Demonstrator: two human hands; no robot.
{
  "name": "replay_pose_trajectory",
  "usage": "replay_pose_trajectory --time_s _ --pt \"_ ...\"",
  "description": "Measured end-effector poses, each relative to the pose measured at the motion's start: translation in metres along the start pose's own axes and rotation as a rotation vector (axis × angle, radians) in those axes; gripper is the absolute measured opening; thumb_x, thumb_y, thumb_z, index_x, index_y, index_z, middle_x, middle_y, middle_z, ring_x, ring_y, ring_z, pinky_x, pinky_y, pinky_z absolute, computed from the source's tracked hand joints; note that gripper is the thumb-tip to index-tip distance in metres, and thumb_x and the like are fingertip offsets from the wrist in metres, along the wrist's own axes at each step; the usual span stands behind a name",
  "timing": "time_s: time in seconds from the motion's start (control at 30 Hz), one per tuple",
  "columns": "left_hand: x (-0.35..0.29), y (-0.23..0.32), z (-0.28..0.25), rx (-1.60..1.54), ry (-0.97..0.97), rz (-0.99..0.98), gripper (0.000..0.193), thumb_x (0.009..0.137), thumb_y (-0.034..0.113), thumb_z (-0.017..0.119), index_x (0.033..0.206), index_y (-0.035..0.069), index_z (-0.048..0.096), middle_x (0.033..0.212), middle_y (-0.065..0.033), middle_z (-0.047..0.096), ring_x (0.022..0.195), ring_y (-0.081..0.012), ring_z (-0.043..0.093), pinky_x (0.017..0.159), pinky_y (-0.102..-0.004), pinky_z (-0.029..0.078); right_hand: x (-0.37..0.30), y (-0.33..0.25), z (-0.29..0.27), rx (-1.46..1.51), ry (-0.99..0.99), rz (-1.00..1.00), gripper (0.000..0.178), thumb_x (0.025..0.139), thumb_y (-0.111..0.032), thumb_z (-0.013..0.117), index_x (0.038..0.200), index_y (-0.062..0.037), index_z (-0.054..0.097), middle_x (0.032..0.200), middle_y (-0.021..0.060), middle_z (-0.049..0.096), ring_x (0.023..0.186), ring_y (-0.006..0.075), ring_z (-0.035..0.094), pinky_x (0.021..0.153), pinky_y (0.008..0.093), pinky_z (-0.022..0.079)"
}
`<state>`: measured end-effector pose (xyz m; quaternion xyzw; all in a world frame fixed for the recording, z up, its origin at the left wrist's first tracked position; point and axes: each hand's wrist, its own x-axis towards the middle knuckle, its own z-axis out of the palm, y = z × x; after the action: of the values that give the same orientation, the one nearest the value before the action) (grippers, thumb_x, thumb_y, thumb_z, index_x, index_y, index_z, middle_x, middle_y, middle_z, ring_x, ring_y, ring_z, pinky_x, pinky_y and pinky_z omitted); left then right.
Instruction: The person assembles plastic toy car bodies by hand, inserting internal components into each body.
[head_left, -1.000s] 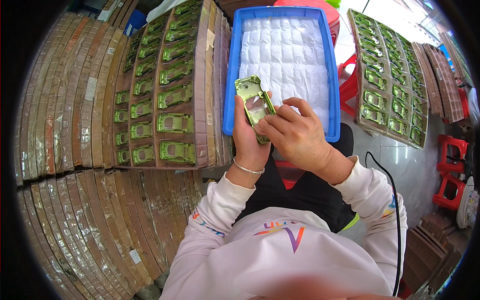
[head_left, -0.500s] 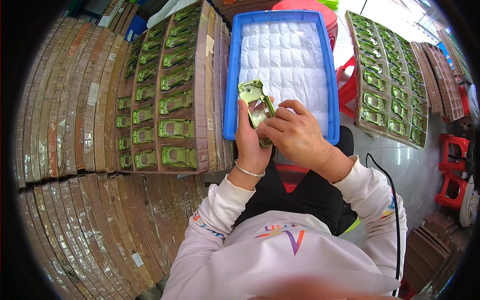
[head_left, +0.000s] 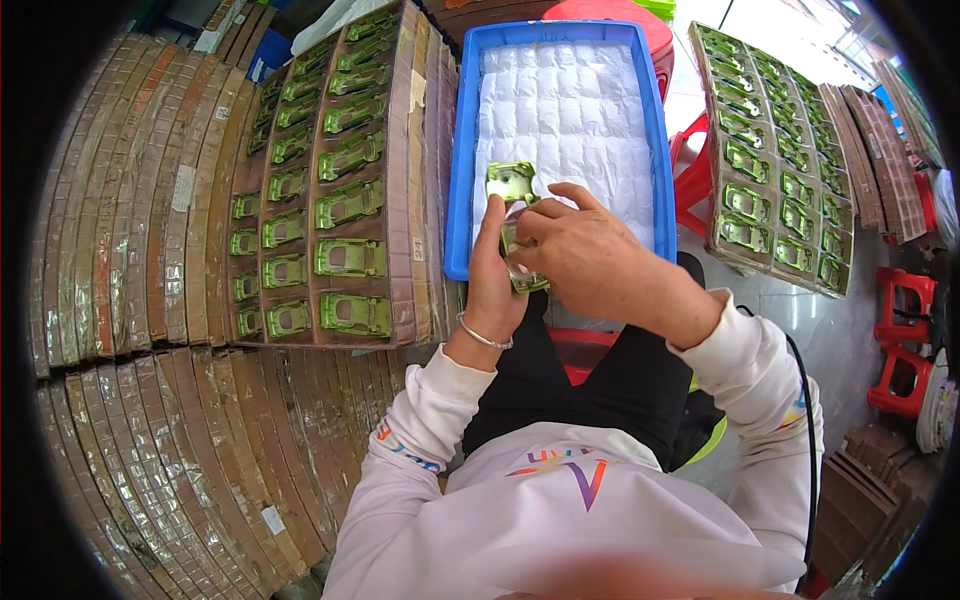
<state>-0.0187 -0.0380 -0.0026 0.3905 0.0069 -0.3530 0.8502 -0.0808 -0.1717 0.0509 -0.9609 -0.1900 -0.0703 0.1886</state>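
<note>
My left hand (head_left: 490, 283) grips a shiny green toy car body shell (head_left: 512, 180) above the near part of a blue tray (head_left: 662, 150). Its thumb lies along the shell's left side. My right hand (head_left: 600, 252) is closed, with bent fingers pressed against the shell's middle and lower right side. Whether something small sits between those fingertips is hidden. White quilted padding (head_left: 560, 110) lines the tray. To the left, a compartmented box (head_left: 402, 200) stands with rows of similar green car shells (head_left: 348, 205) in its cells.
Another divided box of green shells (head_left: 745, 195) stands at the right. Tall stacks of brown cardboard trays (head_left: 130, 200) fill the left side. Red stools (head_left: 905, 300) stand at the far right. A black cable (head_left: 808, 420) runs beside my right arm.
The shell has tipped and turned in my left hand, which has shifted slightly left and down. My right hand has moved over more of the shell, its fingers bent differently.
</note>
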Motion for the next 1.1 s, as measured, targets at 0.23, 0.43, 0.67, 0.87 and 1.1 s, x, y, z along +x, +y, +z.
replay_pose_trajectory --time_s 0.23,0.43,0.67,0.87,1.1 --pt "0.009 0.013 -0.006 -0.013 0.038 0.017 0.044 0.102 0.040 0.040 0.124 0.004 0.050 0.114 -0.0143 0.062 0.111 -0.0273 0.060 0.094 -0.0387 0.049 0.002 -0.006 0.018 -0.051 0.073 -0.022 0.031 0.075 -0.005 0.060 0.105 -0.0094 0.067 0.105 0.0054 0.058 0.119 0.0221 0.050 0.115 0.0469 0.025" --pt "0.015 0.024 -0.011 0.110 0.015 -0.033 0.034 0.097 0.017 0.046 0.127 0.003 0.047 0.114 -0.0146 0.063 0.101 -0.0220 0.064 0.084 -0.0329 0.053 -0.006 0.002 0.025 -0.039 0.172 -0.023 0.028 0.079 -0.008 0.059 0.106 -0.0093 0.066 0.115 0.0061 0.057 0.126 0.0221 0.045 0.115 0.0462 0.025" --pt "0.011 0.031 -0.016 0.342 0.100 0.083 0.044 0.084 -0.005 0.043 0.128 0.000 0.044 0.117 -0.0162 0.062 0.104 -0.0238 0.063 0.086 -0.0340 0.053 -0.009 0.010 0.024 -0.036 0.211 -0.110 0.025 0.079 -0.013 0.059 0.102 -0.0130 0.067 0.115 0.0008 0.057 0.111 0.0162 0.053 0.102 0.0383 0.038" --pt "0.005 0.063 -0.036 0.999 0.033 0.306 0.043 0.084 -0.002 0.053 0.127 -0.001 0.047 0.105 -0.0100 0.061 0.098 -0.0188 0.065 0.082 -0.0340 0.055 0.000 0.006 0.025 -0.080 0.213 -0.266 0.028 0.077 -0.012 0.060 0.105 -0.0122 0.066 0.109 0.0025 0.059 0.091 0.0171 0.060 0.078 0.0337 0.047" --pt "0.008 0.196 -0.092 1.034 0.361 0.491 0.047 0.079 -0.003 0.059 0.125 -0.002 0.048 0.099 -0.0144 0.063 0.074 -0.0182 0.065 0.058 -0.0284 0.054 0.044 0.006 0.022 0.186 0.254 -0.227 0.038 0.076 -0.002 0.064 0.113 -0.0084 0.064 0.105 0.0054 0.060 0.081 0.0225 0.062 0.070 0.0342 0.051"
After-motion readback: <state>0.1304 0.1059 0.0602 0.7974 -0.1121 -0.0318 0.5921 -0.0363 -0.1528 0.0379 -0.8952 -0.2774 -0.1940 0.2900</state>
